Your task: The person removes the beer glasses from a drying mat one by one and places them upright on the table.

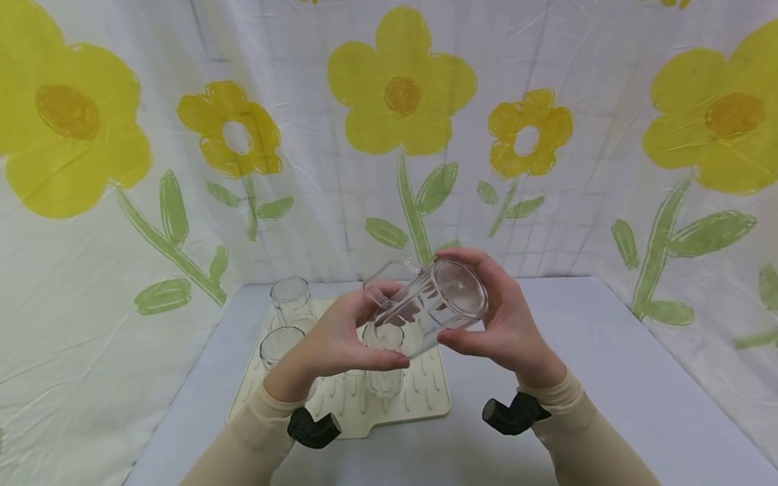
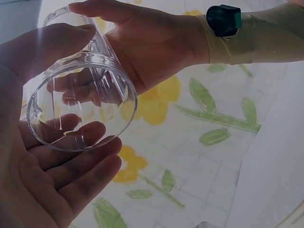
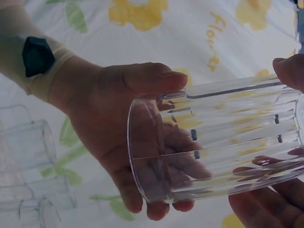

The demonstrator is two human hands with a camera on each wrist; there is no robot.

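A clear glass mug (image 1: 425,310) with a handle is held in the air, tilted so its round base faces toward me and to the right. My left hand (image 1: 340,341) grips it near the open rim, thumb on one side and fingers on the other. At the base end, my right hand (image 1: 504,317) holds it between thumb and fingers. In the left wrist view the mug's rim (image 2: 130,116) opens toward the camera. The right wrist view shows the mug's ribbed side (image 3: 232,137) stretched between both hands.
Below the hands, a cream draining board (image 1: 419,405) lies on the white table (image 1: 535,418). Several clear glasses stand on it, including one at the back left (image 1: 290,297), one before it (image 1: 279,344) and one under the mug (image 1: 385,381). A flowered curtain (image 1: 316,202) hangs behind.
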